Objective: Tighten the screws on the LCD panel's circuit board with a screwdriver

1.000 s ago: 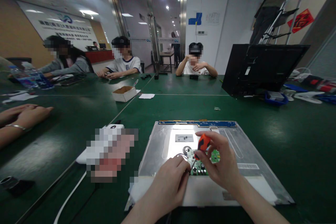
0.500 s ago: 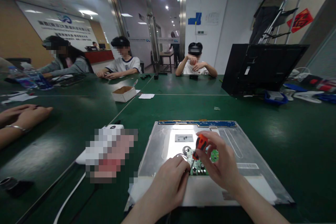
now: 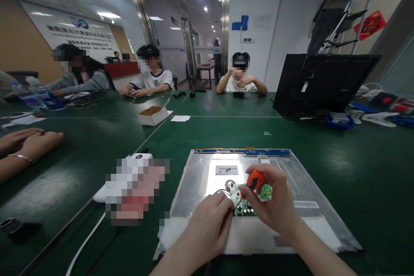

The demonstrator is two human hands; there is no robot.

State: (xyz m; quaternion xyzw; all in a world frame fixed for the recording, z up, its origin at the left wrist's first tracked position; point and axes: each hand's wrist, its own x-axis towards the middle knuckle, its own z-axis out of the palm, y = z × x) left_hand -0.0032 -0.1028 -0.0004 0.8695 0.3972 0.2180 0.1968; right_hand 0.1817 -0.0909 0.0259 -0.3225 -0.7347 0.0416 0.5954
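A red-and-black screwdriver [image 3: 255,179] is gripped by its handle in my right hand [image 3: 276,196], tilted with its shaft running down to the left. Its tip ends close to the fingers of my left hand [image 3: 210,220], at the left edge of a green circuit board [image 3: 239,210]. My left fingers are curled together at that edge; what they pinch, if anything, is hidden. The board lies on the metal back of a flat display panel [image 3: 190,194], which has a blue circuit strip [image 3: 223,152] along its far edge.
Left of the panel lies a white device [image 3: 142,156], partly blurred, with a white cable [image 3: 84,241]. Farther off are an open cardboard box [image 3: 153,116] and a black monitor [image 3: 320,84]. Another person's hands [image 3: 35,144] rest on the green table [image 3: 97,138]; several people sit around it.
The screwdriver handle has tipped to the right and leans more, with my right hand shifting slightly right. My left hand stays at the board's edge.
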